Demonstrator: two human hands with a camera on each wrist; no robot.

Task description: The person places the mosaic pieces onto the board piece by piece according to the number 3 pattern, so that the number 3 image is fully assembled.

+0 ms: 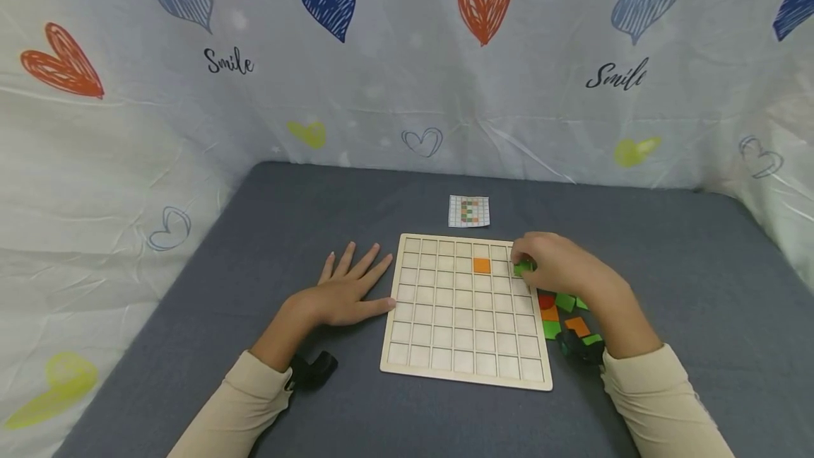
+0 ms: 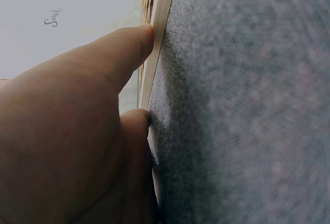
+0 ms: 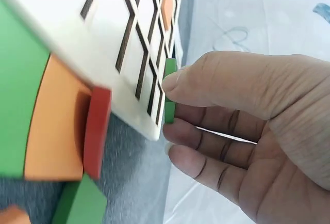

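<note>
A pale wooden grid board (image 1: 443, 357) lies on the grey cloth, with one orange square tile (image 1: 482, 266) set in a cell of its second row. Over the board's upper right corner, my right hand (image 1: 559, 260) pinches a green square tile (image 3: 170, 90) between thumb and fingers. The tile is held on edge close to the grid in the right wrist view. My left hand (image 1: 346, 295) rests on the cloth with fingers spread, its thumb (image 2: 139, 43) touching the board's left edge.
Beside the board's right edge lie loose tiles: a red one (image 1: 546, 301), an orange one (image 1: 578, 326) and several green ones (image 1: 564, 302), partly under my right forearm. A small card (image 1: 469, 211) printed with a coloured grid pattern lies beyond the board. A white curtain (image 1: 394, 90) hangs behind the table.
</note>
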